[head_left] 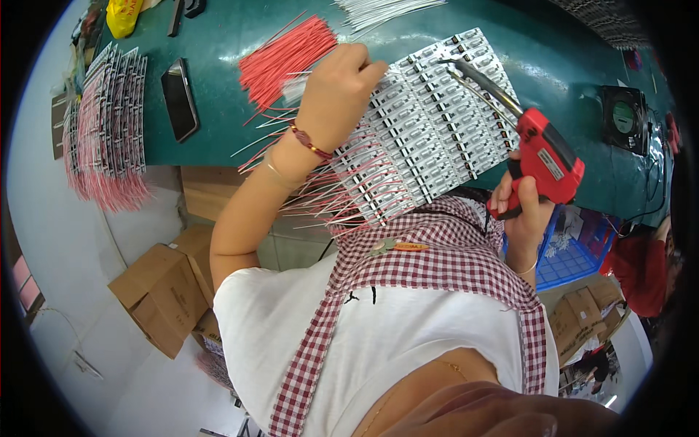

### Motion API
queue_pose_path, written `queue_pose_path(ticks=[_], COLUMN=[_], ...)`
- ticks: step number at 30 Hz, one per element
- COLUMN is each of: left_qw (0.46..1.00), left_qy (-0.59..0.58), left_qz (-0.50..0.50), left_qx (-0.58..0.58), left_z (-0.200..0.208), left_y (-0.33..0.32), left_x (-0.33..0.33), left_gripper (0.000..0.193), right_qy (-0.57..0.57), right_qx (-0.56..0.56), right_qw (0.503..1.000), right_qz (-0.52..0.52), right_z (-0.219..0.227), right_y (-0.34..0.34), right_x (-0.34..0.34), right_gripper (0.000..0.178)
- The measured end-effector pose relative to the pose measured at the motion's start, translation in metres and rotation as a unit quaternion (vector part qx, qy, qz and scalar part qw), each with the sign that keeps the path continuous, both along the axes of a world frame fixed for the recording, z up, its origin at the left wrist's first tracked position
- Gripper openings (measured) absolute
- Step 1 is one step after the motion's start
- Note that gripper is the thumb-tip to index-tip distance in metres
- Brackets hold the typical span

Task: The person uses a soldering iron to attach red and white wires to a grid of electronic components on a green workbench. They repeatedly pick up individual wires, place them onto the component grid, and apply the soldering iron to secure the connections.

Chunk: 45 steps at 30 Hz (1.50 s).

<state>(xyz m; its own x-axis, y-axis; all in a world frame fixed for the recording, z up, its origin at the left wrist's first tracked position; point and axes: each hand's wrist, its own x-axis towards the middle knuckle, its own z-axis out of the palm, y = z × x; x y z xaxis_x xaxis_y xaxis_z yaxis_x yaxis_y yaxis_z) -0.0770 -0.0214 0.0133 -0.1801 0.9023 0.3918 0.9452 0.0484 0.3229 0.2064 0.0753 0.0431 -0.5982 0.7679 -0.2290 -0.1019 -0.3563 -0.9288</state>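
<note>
My right hand (520, 197) grips a red and black soldering gun (550, 156), its long metal tip pointing up and left over a panel of small white circuit boards (429, 131). Over the panel's upper left edge is my left hand (338, 80), fingers curled and thumb pressed to the forefinger. What it pinches, if anything, is hidden. Thin red and white wires (371, 175) run along the panel's left side, their loose ends hanging off the table's near edge. The panel lies tilted at the front of the green table, close to my checked apron.
Beyond my left hand lies a pile of red wires (287, 62), with white wires (386, 11) farther back. A phone (179, 100) and wired panels (109, 124) are at the left. A black device (624, 119) stands at the right, above a blue crate (571, 251).
</note>
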Motion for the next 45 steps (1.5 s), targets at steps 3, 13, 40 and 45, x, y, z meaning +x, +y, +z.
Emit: queue_pose_path(ticks=[3, 13, 40, 45], left_qw=[0.999, 0.999, 0.998, 0.999], left_qy=[0.012, 0.004, 0.026, 0.000], left_qz=[-0.023, -0.034, -0.048, -0.049], left_qx=[0.035, 0.006, 0.029, 0.014], left_z=[-0.008, -0.015, -0.007, -0.011], left_y=[0.006, 0.011, 0.011, 0.015], left_x=[0.006, 0.014, 0.028, 0.033], left_gripper=[0.026, 0.032, 0.026, 0.028], right_qy=[-0.044, -0.190, -0.193, -0.213], right_qx=[-0.013, 0.013, 0.065, 0.014], right_qw=[0.999, 0.982, 0.979, 0.977], right_qz=[-0.002, 0.002, 0.019, 0.005], right_z=[0.004, -0.001, 0.008, 0.001], right_y=[-0.003, -0.009, -0.016, -0.016], right_x=[-0.013, -0.018, 0.000, 0.008], right_gripper=[0.022, 0.013, 0.033, 0.012])
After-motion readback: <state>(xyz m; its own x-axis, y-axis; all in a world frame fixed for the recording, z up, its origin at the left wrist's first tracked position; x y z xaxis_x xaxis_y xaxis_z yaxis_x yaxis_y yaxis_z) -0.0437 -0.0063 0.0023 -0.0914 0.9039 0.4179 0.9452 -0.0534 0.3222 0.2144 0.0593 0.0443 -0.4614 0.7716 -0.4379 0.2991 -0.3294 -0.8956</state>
